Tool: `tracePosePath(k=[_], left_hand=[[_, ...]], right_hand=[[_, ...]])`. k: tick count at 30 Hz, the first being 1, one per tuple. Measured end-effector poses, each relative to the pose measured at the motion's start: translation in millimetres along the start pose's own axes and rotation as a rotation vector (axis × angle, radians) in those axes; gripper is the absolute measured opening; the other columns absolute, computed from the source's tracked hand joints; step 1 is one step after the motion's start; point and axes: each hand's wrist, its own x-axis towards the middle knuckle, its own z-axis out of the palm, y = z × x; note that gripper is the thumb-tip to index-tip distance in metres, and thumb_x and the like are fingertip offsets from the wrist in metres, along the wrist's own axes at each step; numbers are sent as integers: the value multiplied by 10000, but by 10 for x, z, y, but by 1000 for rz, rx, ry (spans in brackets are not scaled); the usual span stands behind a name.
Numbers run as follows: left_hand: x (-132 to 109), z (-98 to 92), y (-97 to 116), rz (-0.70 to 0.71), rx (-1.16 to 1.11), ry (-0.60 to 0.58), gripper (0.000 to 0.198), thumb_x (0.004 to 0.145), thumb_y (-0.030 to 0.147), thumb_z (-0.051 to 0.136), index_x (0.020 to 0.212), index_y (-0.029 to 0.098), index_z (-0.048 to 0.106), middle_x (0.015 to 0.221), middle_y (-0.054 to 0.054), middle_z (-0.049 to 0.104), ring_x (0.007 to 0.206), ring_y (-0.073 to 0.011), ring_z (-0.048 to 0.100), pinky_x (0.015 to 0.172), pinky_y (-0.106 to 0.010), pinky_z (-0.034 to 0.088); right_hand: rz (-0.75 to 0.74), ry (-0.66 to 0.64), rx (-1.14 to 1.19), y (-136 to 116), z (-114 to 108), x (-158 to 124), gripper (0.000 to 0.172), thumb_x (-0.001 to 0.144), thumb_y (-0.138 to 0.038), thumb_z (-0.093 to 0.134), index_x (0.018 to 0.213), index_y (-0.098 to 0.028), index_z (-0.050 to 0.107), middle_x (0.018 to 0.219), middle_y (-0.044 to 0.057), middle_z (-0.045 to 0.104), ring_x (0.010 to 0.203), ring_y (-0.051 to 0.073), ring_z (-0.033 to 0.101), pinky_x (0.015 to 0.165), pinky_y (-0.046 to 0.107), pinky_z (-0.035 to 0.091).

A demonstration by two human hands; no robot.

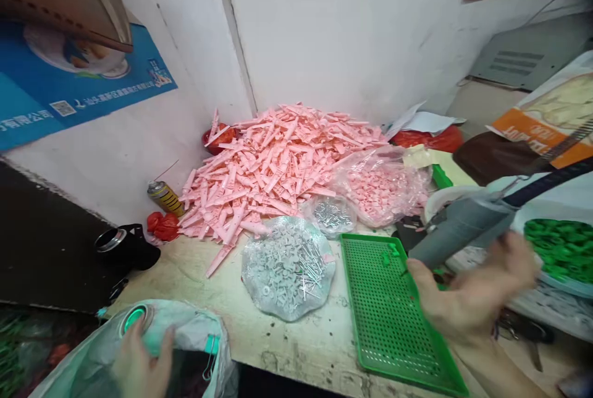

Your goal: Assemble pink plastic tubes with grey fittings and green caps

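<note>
My right hand [467, 290] is wrapped around a grey electric screwdriver [458, 228] with a dark cable, held over the right side of a green perforated tray [389, 311]. My left hand [139, 364] rests on a pale plastic bag [185, 333] at the bench's front left, beside a green round part [134, 319] at the bag's mouth. Its fingers are blurred. A clear bag of grey parts and screws [287, 268] lies open just left of the tray.
A big heap of pink plastic pieces [273, 166] fills the back of the bench. Clear bags of pink parts [384, 191] and screws [331, 214] sit behind the tray. A tub of green parts [563, 246] is at right. A spray can [164, 197] lies at left.
</note>
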Motion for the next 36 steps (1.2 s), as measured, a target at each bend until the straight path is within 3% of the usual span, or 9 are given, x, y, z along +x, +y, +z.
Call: tracePosePath(k=[2,3,7,10,16,20,25,30,36], left_hand=[[318,343,378,251,-113,-74,403,749,439,499,1046,183,592,1078,-140,647,1066,-327,580,983,-493,428],[496,514,565,295,-135,-91,340,772,387,490,1037,203,600,1068,-111,655,1065,-291,588,990,-447,435],[1121,1005,1063,222,-112,51,314,819,200,454,1093,136,594,1100,-167,588,1125,-319,529,1002,-512,390],[1327,1125,1076,190,-97,98,320,799,99,456,1086,128,594,1098,-160,565,1137,-312,514,997,-514,388],[1217,1072,743,169,-78,42,190,818,116,482,966,143,597,929,-90,607,851,-226,605,795,-399,513],[1222,1150,975,299,-69,-17,176,855,151,518,1009,157,604,1004,-90,636,954,-221,604,880,-398,493],[1546,1564,1844,504,-3,-146,219,904,282,580,1076,153,625,1118,-75,644,1057,-224,598,938,-452,471],[1997,1922,2615,511,140,-141,375,907,332,583,1245,171,555,1313,-113,546,1157,-270,552,958,-507,469],[2375,1952,2908,517,322,-292,347,904,335,591,1204,160,577,1233,-106,592,1070,-245,599,900,-469,512]], right_hand=[[-276,76,-93,-61,154,-51,868,656,-365,806,1396,-321,357,1371,105,431,1244,373,414,1035,587,318],[-345,-28,-87,-89,263,-88,765,705,-320,770,1371,-321,394,1359,91,459,1233,348,439,1044,570,317],[-229,-770,-198,13,825,-207,227,893,-167,509,1064,-231,644,1068,44,690,1044,237,605,1038,467,347],[-45,-1015,-384,278,1184,-178,260,883,-131,481,995,-188,709,1032,73,727,1002,242,625,944,396,392],[24,-1205,-521,579,1545,-73,214,845,-196,544,825,-169,756,931,132,740,969,294,632,871,389,369],[40,-1278,-575,543,1653,-74,196,800,-173,556,798,-153,751,923,147,734,943,286,635,856,369,359],[40,-1273,-579,450,1654,-81,236,789,-133,527,897,-119,736,991,179,715,963,286,625,827,348,366],[64,-1225,-535,418,1599,-97,216,779,-102,523,797,-151,733,899,128,721,899,256,632,763,315,369],[84,-1127,-418,493,1491,-126,225,833,-136,536,789,-202,746,892,63,718,914,227,630,781,293,378]])
